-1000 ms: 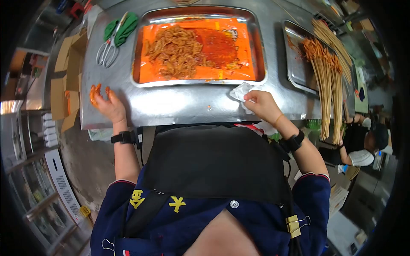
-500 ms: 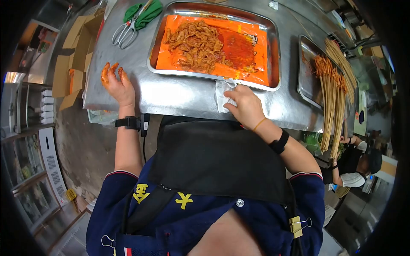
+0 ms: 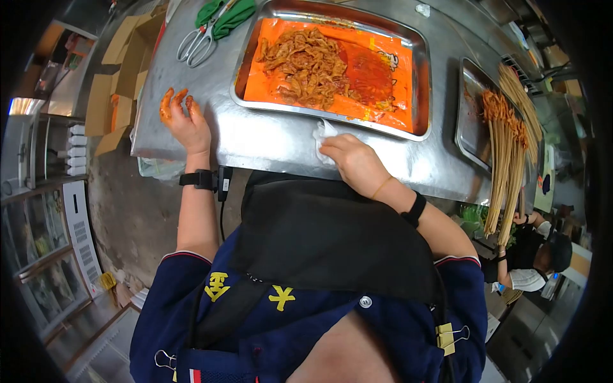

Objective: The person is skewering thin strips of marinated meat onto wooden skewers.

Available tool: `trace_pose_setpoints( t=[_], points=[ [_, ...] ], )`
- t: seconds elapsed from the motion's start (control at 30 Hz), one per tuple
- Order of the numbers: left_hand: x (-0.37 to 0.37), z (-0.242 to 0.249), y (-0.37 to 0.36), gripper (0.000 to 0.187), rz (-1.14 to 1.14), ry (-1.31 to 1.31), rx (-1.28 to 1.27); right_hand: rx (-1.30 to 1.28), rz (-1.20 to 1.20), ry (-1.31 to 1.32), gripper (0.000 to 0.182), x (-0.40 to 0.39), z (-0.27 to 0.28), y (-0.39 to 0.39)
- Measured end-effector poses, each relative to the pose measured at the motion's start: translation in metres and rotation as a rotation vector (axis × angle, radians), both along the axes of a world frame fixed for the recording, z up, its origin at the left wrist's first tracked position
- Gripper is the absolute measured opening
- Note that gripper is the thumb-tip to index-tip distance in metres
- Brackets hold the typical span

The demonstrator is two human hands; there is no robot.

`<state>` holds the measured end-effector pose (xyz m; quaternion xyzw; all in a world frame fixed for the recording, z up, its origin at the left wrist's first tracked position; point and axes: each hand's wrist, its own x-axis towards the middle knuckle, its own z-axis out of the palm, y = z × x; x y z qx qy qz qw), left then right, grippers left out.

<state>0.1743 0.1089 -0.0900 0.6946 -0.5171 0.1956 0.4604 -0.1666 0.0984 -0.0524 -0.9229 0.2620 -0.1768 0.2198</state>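
My right hand (image 3: 358,163) pinches a crumpled white tissue (image 3: 325,132) against the steel tabletop, just below the near rim of a metal tray (image 3: 338,120). Sliced meat in red sauce (image 3: 305,64) lies in that tray on an orange printed plastic sheet (image 3: 268,32). Over the table's left part, my left hand (image 3: 187,126) is raised with its fingers apart and holds nothing. Red-orange sauce coats its fingertips. Scissors (image 3: 198,46) with white handles rest beyond it, partly on a green cloth (image 3: 231,19).
At the right, a smaller metal tray (image 3: 471,108) bears skewered meat (image 3: 502,121), its bamboo sticks jutting over the table edge. A cardboard box (image 3: 128,70) stands left of the table. Another person (image 3: 533,255) works at the lower right.
My right hand has shifted left and toward me along the table with the tissue. My left hand stays raised and open. The whole view has shifted slightly.
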Motion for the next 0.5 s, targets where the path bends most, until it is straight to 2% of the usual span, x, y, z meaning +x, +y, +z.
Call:
trace_pose_setpoints(
  t=[0.17, 0.23, 0.27, 0.37, 0.5],
  points=[
    [-0.003, 0.001, 0.000, 0.018, -0.001, -0.010, -0.017, 0.078, -0.101, 0.022, 0.027, -0.070, 0.002, 0.025],
    [0.000, -0.001, -0.001, 0.018, -0.037, 0.029, -0.039, 0.072, -0.249, 0.035, 0.023, -0.102, 0.003, 0.032],
    [0.001, 0.000, 0.000, 0.017, 0.002, -0.049, -0.011, 0.066, -0.321, 0.040, 0.021, -0.115, 0.004, 0.033],
    [-0.005, 0.004, 0.000, 0.016, -0.032, 0.031, -0.053, -0.012, -0.469, 0.081, 0.017, -0.129, 0.002, 0.020],
    [0.001, 0.000, -0.001, 0.018, 0.005, -0.004, -0.038, 0.015, -0.282, -0.020, 0.014, -0.084, -0.004, 0.018]
  ],
)
